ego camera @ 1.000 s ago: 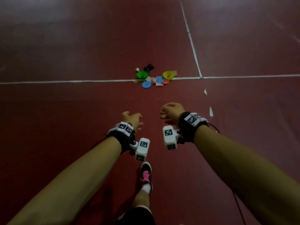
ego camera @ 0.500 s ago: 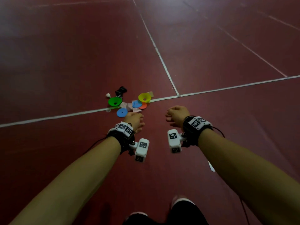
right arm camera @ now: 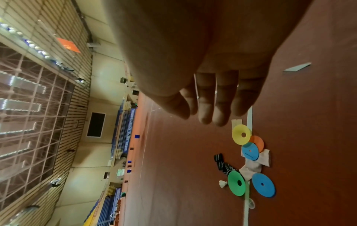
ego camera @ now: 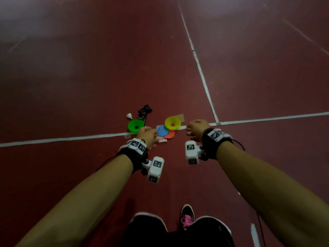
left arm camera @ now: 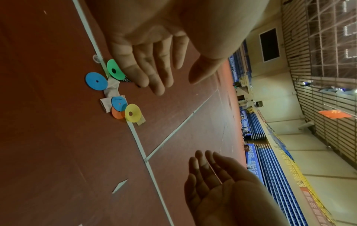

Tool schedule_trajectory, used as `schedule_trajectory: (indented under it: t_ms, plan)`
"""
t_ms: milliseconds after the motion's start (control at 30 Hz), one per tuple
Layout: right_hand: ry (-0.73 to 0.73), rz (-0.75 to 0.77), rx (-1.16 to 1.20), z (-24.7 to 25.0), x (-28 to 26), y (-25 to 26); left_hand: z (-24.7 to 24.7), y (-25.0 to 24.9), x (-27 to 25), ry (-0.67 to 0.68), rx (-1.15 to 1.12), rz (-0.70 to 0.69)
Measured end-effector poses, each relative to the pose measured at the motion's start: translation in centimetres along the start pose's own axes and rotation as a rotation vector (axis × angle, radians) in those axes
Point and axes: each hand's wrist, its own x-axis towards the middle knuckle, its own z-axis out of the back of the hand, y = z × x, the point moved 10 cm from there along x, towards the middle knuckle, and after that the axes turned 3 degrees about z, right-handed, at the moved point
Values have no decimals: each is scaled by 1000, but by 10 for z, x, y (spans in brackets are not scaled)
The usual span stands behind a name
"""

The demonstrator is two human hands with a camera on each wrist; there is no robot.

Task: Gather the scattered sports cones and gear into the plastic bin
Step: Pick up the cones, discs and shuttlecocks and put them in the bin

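Status: none gathered, no plastic bin in view; cones, flat discs, shuttlecock point(ego camera: 129, 116) and black strap point(ego camera: 143, 112) lie clustered on the court floor point(ego camera: 74, 90) at 12 o'clock, left hand point(ego camera: 147, 136) and right hand point(ego camera: 197, 129) relaxed, empty.

Green cone point(ego camera: 136, 125), yellow cone point(ego camera: 172, 123), blue disc point(ego camera: 162, 131), orange disc point(ego camera: 170, 134), black-and-white patterned cloth point(ego camera: 143, 113), red floor point(ego camera: 89, 86)

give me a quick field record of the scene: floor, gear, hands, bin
floor: red court floor with white lines
gear: green cone, yellow cone, two blue discs, orange disc, shuttlecock, black patterned item, clustered at the line
left hand: empty, fingers relaxed, above the gear
right hand: empty, fingers relaxed
bin: not in view
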Motion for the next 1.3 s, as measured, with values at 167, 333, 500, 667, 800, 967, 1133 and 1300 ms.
schedule_trajectory:
  t_ms: [167, 333, 500, 667, 800, 967, 1133, 1300]
  plan:
    - [69, -105, 30, -17, 102, 41, -15, -58, 78, -32, -65, 39]
    - [102, -152, -39, -26, 193, 68, -46, -94, 178, -7, -63, 116]
    - [28, -186, -46, -18, 284, 127, -71, -177, 275, 38, -114, 137]
    - [29, -174, -109, -19, 369, 179, -73, -252, 351, -41, -146, 103]
    - [77, -197, -159, -24, 439, 202, -87, -272, 400, -49, -236, 152]
    - [226, -218, -355, -34, 531, 199, -99, -258, 450, -202, -360, 259]
    - [382, -275, -511, -38, 609, 169, -110, -233, 491, -410, -504, 294]
    - [518, -302, -589, -64, 663, 115, -132, -181, 537, -447, -536, 327]
